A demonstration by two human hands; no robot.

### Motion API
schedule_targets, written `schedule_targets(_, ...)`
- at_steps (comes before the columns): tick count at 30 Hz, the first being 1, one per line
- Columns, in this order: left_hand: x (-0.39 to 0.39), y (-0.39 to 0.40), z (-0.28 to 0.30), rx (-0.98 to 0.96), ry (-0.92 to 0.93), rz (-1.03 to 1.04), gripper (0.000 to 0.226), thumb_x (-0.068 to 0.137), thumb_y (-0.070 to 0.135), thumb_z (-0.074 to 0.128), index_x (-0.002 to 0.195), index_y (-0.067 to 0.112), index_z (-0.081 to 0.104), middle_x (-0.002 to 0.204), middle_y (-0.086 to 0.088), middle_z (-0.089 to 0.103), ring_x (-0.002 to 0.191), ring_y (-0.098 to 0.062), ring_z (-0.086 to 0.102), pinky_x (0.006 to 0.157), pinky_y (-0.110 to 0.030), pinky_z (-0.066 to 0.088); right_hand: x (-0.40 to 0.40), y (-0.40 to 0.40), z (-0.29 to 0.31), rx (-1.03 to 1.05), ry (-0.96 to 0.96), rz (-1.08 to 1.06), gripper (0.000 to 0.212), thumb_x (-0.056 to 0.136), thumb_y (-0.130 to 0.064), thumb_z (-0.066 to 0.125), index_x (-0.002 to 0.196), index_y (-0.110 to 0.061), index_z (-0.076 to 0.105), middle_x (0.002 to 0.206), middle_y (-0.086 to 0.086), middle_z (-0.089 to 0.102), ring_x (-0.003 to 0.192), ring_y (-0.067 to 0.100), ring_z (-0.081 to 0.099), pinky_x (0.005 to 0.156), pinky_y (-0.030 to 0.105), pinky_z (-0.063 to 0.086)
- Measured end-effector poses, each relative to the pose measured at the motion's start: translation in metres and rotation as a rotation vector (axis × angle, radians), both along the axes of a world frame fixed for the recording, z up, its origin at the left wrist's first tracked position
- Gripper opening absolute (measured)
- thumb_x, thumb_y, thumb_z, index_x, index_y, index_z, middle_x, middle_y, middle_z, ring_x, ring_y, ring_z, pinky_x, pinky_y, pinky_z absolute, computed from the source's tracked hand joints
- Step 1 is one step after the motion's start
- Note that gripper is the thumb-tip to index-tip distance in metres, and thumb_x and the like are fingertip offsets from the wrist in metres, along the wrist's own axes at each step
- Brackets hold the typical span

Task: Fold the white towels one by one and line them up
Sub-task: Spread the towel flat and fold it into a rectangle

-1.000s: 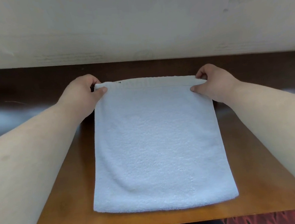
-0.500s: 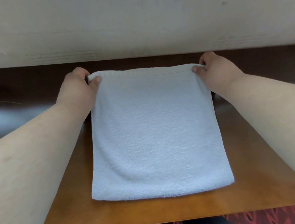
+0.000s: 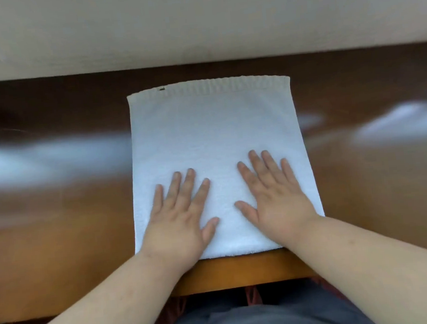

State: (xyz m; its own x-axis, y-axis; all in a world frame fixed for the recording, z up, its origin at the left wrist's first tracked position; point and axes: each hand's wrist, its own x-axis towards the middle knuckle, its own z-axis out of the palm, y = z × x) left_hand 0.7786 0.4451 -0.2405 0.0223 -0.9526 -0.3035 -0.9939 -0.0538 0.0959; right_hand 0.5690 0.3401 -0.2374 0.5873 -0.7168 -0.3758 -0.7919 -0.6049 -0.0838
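No readable writing on the white towel (image 3: 212, 136), only a small dark mark at its far left corner. It lies flat near the desk (image 3: 59, 240) front edge. Your left hand (image 3: 179, 221) and right hand (image 3: 275, 197) press flat on its near half, fingers spread, grasping nothing.

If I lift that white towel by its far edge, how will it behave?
The white towel would probably droop and bend rather than stay flat; it is soft terry lying limp under the flat left hand and right hand. It looks light. On the glossy table it may slide when pushed.
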Motion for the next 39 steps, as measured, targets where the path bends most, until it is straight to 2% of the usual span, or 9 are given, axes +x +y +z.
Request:
schedule_targets(3,0.031,-0.005,-0.001,0.047,-0.057,0.115,0.073,0.089,0.067,0.0,0.146,0.03,-0.027,0.156,-0.001,-0.03,0.144,-0.021,-0.029,0.117,-0.047,-0.014,-0.008,-0.009,0.002,0.001,0.039,-0.076,0.072,0.094,-0.065,-0.001,0.151,-0.028,-0.024,0.156,-0.002,-0.034,0.145,0.018,-0.033,0.119,0.047,-0.017)
schedule_targets(8,0.013,0.016,0.011,-0.005,0.03,-0.038,0.069,0.095,0.058,0.014,0.152,0.024,-0.005,0.162,-0.008,-0.007,0.149,-0.026,-0.01,0.12,-0.047,-0.002,-0.02,0.034,0.007,-0.027,-0.029,0.019,0.069,0.099,-0.058,0.013,0.157,-0.024,-0.003,0.164,0.001,-0.009,0.151,0.022,-0.018,0.12,0.05,-0.009)
schedule_targets(15,0.031,0.052,0.005,0.05,-0.045,-0.085,0.073,0.09,0.069,0.003,0.15,0.032,-0.017,0.159,-0.001,-0.021,0.147,-0.02,-0.021,0.119,-0.044,-0.011,-0.103,0.039,0.005,0.019,0.095,-0.188,0.077,0.084,-0.077,-0.009,0.14,-0.035,-0.042,0.152,-0.008,-0.039,0.142,0.009,-0.035,0.121,0.046,-0.01)
schedule_targets(17,0.034,0.059,0.014,0.028,0.016,-0.06,0.075,0.091,0.067,0.013,0.156,0.028,0.006,0.163,-0.006,0.0,0.15,-0.025,0.0,0.12,-0.045,0.003,-0.108,0.042,0.01,0.006,0.026,-0.222,0.085,0.089,-0.076,0.01,0.15,-0.031,-0.027,0.161,-0.007,-0.024,0.148,0.012,-0.023,0.122,0.046,-0.007)
schedule_targets(19,0.04,0.076,0.021,-0.102,0.13,-0.045,0.059,0.094,0.062,0.029,0.132,0.024,0.053,0.14,-0.008,0.049,0.128,-0.034,0.047,0.107,-0.048,0.036,-0.11,0.047,0.016,-0.076,-0.163,-0.209,0.076,0.092,-0.06,0.045,0.155,-0.022,0.026,0.159,0.0,0.029,0.147,0.022,0.02,0.121,0.045,0.011)
schedule_targets(22,0.047,0.101,0.025,-0.2,0.114,0.025,0.047,0.091,0.059,0.038,0.097,0.023,0.068,0.099,0.001,0.061,0.093,-0.03,0.059,0.075,-0.043,0.053,-0.121,0.056,0.016,-0.183,-0.344,-0.095,0.035,0.078,-0.033,0.081,0.109,-0.022,0.068,0.108,-0.003,0.061,0.105,0.028,0.057,0.096,0.043,0.044)
schedule_targets(27,0.042,0.095,0.03,-0.075,0.021,0.179,0.019,0.094,0.035,0.058,0.104,0.024,0.069,0.098,0.004,0.064,0.095,-0.024,0.054,0.075,-0.035,0.047,-0.129,0.046,0.019,-0.068,-0.195,-0.145,0.021,0.093,-0.031,0.066,0.113,-0.026,0.069,0.11,-0.004,0.064,0.103,0.024,0.054,0.09,0.036,0.041)
schedule_targets(34,0.034,0.102,0.035,-0.068,-0.066,0.048,0.017,0.094,0.033,0.059,0.102,0.021,0.068,0.095,0.0,0.065,0.09,-0.027,0.056,0.073,-0.04,0.048,-0.135,0.044,0.024,-0.092,-0.163,-0.076,0.018,0.096,-0.034,0.06,0.11,-0.025,0.068,0.107,-0.003,0.064,0.102,0.024,0.053,0.088,0.036,0.04)
schedule_targets(39,0.026,0.137,0.034,-0.064,0.068,0.122,0.05,0.076,0.041,0.079,0.117,0.017,0.064,0.112,-0.001,0.061,0.105,-0.028,0.054,0.09,-0.041,0.049,-0.156,0.072,0.021,-0.05,-0.271,-0.097,0.027,0.086,-0.031,0.074,0.11,-0.02,0.07,0.107,-0.001,0.064,0.106,0.026,0.054,0.094,0.039,0.044)
